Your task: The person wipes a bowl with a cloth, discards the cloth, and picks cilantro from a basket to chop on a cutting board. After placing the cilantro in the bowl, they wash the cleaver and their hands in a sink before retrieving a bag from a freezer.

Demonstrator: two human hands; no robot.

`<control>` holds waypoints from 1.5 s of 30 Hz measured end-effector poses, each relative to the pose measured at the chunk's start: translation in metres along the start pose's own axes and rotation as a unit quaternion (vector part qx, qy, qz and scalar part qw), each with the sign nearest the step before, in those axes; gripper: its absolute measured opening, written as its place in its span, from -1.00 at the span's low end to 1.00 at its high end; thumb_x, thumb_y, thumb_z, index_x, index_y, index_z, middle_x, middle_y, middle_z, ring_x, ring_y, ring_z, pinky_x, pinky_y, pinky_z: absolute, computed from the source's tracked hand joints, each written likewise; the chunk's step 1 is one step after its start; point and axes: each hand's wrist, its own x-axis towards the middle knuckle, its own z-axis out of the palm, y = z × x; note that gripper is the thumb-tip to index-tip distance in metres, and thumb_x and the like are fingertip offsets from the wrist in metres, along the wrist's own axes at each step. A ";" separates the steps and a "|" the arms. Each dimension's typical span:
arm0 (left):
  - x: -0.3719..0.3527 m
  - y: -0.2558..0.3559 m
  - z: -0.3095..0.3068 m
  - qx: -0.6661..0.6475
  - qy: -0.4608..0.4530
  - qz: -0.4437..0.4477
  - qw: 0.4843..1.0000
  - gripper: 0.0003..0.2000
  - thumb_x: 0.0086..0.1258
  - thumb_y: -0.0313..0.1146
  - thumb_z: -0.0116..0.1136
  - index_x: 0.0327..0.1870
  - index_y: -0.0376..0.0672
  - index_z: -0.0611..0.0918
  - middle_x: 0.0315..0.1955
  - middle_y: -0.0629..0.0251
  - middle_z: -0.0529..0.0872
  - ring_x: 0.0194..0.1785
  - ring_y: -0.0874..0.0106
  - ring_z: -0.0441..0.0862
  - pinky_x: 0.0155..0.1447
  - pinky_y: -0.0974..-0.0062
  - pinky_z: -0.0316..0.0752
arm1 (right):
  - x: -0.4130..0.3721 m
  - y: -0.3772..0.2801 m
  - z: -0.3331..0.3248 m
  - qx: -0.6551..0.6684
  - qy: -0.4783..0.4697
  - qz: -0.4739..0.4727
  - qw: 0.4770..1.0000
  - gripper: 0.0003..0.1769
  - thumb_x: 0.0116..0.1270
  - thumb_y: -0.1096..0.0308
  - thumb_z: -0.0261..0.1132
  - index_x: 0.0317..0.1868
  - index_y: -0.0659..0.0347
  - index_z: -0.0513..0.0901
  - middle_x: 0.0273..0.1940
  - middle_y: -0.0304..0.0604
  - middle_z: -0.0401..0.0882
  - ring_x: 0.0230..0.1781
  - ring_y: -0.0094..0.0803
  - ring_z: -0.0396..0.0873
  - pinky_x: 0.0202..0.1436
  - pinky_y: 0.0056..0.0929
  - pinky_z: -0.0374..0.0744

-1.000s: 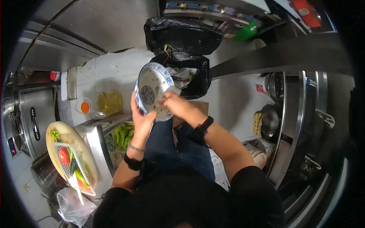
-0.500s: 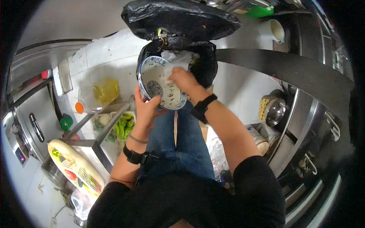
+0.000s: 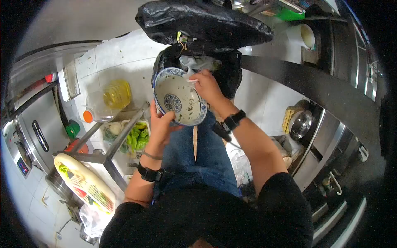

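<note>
A white bowl [image 3: 178,89] with a blue pattern is tilted in front of me, dark green bits stuck to its inside. My left hand [image 3: 160,127] grips its lower left rim, thumb on the inside. At the upper right rim, my right hand [image 3: 209,87] is closed on a crumpled white tissue [image 3: 190,77]. Just beyond the bowl stands a trash bin lined with a black bag [image 3: 229,74], its black-covered lid [image 3: 202,25] raised. Pale crumpled waste [image 3: 206,63] lies inside the bin.
On the left are a jug of yellow oil [image 3: 117,94], green peppers [image 3: 137,136] in a container and a metal rack [image 3: 128,132]. A long basket [image 3: 84,184] with vegetables rests lower left. At right are a metal bowl [image 3: 301,125] and a dark counter edge [image 3: 302,73].
My right hand has moved with the tissue from the inside of the bowl up to its upper right rim. The bowl stays in my left hand, and the view has shifted slightly.
</note>
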 end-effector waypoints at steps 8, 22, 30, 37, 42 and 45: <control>0.005 -0.003 -0.010 -0.022 -0.008 0.010 1.000 -0.19 0.05 -0.54 0.04 0.41 0.11 0.03 0.05 0.13 0.49 -0.04 0.20 0.61 -0.34 0.23 0.69 | 0.007 -0.007 0.028 0.448 0.041 0.259 0.855 -0.68 0.09 0.50 0.29 -0.08 0.22 0.58 -0.14 -0.11 0.62 -0.19 -0.32 0.61 -0.13 -0.41 0.54; -0.009 -0.023 -0.003 0.004 -0.059 0.055 0.997 -0.05 -0.05 -0.63 0.10 0.45 0.09 -0.06 0.08 0.20 0.46 -0.16 0.39 0.59 -0.44 0.54 0.57 | 0.011 -0.045 0.054 0.376 0.197 0.231 0.875 -0.52 0.01 0.58 0.34 -0.01 0.26 0.42 -0.20 -0.16 0.48 -0.21 -0.42 0.52 -0.10 -0.48 0.51; -0.001 -0.006 -0.014 0.012 -0.057 0.114 0.992 -0.03 -0.14 -0.68 0.08 0.45 -0.08 -0.02 0.18 0.22 0.37 0.16 0.37 0.42 0.09 0.52 0.46 | -0.040 -0.056 -0.002 0.173 -0.260 -0.043 0.949 -0.71 0.00 0.59 0.24 -0.20 0.19 0.61 -0.16 -0.08 0.55 -0.14 -0.24 0.58 -0.04 -0.44 0.53; 0.001 -0.008 -0.013 0.044 -0.111 0.178 0.977 -0.05 -0.15 -0.66 0.06 0.45 -0.09 0.03 0.22 0.25 0.34 0.27 0.37 0.33 0.23 0.47 0.36 | -0.026 -0.036 0.004 0.083 -0.024 -0.035 0.996 -0.74 0.01 0.55 0.26 -0.23 0.15 0.67 -0.21 -0.07 0.53 -0.14 -0.14 0.55 -0.05 -0.29 0.52; 0.013 0.003 -0.019 -0.008 -0.102 0.133 0.986 -0.04 -0.18 -0.61 0.10 0.45 -0.09 0.05 0.23 0.23 0.34 0.28 0.34 0.32 0.29 0.41 0.28 | -0.070 -0.076 -0.006 0.222 -0.061 -0.031 0.973 -0.79 0.03 0.51 0.29 -0.26 0.19 0.66 -0.22 -0.10 0.53 -0.15 -0.18 0.54 -0.08 -0.33 0.52; 0.005 0.004 -0.015 0.020 -0.094 0.111 0.989 -0.03 -0.19 -0.58 0.14 0.45 -0.10 0.06 0.23 0.23 0.34 0.30 0.33 0.31 0.32 0.39 0.24 | -0.050 -0.020 -0.017 -0.041 -0.065 -0.076 0.994 -0.81 0.06 0.47 0.31 -0.25 0.17 0.67 -0.21 -0.11 0.54 -0.15 -0.22 0.55 -0.08 -0.39 0.51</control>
